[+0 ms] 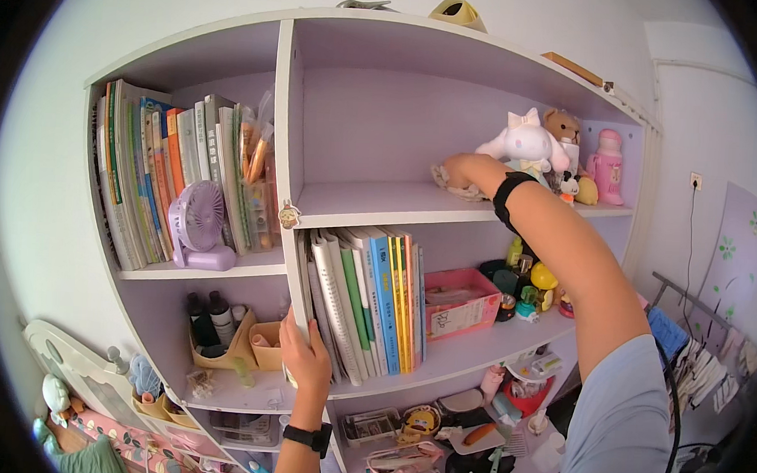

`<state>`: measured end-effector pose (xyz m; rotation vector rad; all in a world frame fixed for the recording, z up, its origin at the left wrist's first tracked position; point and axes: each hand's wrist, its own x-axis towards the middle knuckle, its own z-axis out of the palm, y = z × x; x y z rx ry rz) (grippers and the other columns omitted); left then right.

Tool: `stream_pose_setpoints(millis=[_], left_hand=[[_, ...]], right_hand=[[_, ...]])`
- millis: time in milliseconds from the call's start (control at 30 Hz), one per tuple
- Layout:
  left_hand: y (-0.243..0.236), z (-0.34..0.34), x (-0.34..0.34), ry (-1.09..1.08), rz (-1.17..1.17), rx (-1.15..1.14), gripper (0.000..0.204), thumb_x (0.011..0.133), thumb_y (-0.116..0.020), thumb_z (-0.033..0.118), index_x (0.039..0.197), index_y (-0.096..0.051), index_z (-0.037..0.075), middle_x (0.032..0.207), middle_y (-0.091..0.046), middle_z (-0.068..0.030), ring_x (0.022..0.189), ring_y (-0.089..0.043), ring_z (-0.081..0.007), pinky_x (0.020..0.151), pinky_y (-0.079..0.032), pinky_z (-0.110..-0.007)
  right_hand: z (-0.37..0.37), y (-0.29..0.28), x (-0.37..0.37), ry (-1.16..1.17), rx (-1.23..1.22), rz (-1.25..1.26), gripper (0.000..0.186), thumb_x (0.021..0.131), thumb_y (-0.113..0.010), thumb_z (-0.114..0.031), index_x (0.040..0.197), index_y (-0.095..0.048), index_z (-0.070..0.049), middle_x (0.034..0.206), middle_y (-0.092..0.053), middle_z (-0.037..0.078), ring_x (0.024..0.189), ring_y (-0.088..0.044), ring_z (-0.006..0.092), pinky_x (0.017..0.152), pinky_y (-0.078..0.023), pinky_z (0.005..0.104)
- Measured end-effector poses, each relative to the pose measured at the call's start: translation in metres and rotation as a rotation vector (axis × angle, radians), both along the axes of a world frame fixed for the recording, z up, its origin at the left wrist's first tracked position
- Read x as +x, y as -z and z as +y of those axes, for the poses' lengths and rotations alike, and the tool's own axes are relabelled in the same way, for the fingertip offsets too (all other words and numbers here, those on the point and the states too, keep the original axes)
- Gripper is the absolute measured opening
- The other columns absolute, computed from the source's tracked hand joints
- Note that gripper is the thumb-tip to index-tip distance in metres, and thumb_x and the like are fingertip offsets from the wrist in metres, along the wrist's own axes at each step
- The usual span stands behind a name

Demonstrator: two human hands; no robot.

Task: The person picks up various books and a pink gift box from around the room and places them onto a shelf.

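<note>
My right hand is on the upper right shelf, pressing a crumpled pale cloth against the board; the arm partly hides the fingers. Just behind it sits a white plush toy with pink ears and a bow. A brown teddy bear, a small panda figure and a pink bottle stand to its right. Lower down, my left hand grips the front edge of the upright shelf divider, thumb on one side. Beside that hand, a row of books fills the middle shelf.
On the left shelf, a purple fan stands before more books. A pink box and several small bottles share the middle shelf. Cluttered items, including a clear tray, cover the lower surface. Clothes hang on a rack at the right.
</note>
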<state>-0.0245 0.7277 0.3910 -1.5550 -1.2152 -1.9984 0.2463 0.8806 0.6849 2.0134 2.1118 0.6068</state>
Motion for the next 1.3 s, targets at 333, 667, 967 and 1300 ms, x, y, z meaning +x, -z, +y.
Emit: stream_pose_setpoints(millis=[333, 667, 967, 1300], left_hand=[[-0.002, -0.004, -0.003, -0.012, 0.016, -0.008, 0.031, 0.087, -0.049, 0.004, 0.116, -0.046, -0.005, 0.096, -0.054, -0.0212, 0.085, -0.051, -0.0387, 0.074, -0.042, -0.041], [0.006, -0.002, 0.001, -0.008, -0.086, -0.043, 0.034, 0.091, -0.049, 0.014, 0.119, -0.044, -0.005, 0.109, -0.052, -0.0238, 0.099, -0.05, -0.0395, 0.084, -0.04, -0.039], [0.001, 0.001, -0.012, 0.026, -0.069, -0.106, 0.039, 0.091, -0.049, 0.018, 0.121, -0.042, -0.006, 0.113, -0.053, -0.0258, 0.104, -0.051, -0.0379, 0.088, -0.039, -0.037], [-0.005, -0.003, -0.009, -0.15, -0.066, -0.363, 0.04, 0.09, -0.047, 0.035, 0.117, -0.048, 0.006, 0.093, -0.062, -0.0228, 0.084, -0.059, -0.0409, 0.071, -0.046, -0.043]], right_hand=[[-0.115, -0.046, 0.011, -0.579, 0.318, 0.356, 0.045, 0.073, -0.062, -0.019, 0.114, -0.053, -0.004, 0.095, -0.062, 0.02, 0.086, -0.06, 0.0305, 0.077, -0.046, 0.036], [-0.218, 0.051, 0.138, -0.79, 0.41, 1.536, 0.037, 0.086, -0.058, -0.021, 0.116, -0.05, -0.002, 0.105, -0.059, 0.008, 0.092, -0.058, 0.0143, 0.081, -0.048, 0.0271], [-0.362, 0.236, 0.228, -0.562, 0.009, 2.153, 0.048, 0.094, -0.035, -0.042, 0.125, -0.042, -0.005, 0.119, -0.053, 0.01, 0.103, -0.056, 0.0199, 0.087, -0.048, 0.0329], [-0.541, 0.403, 0.31, 0.238, 0.53, 1.795, 0.031, 0.089, -0.051, -0.017, 0.115, -0.048, 0.0, 0.105, -0.057, 0.007, 0.092, -0.056, 0.0129, 0.076, -0.048, 0.0271]])
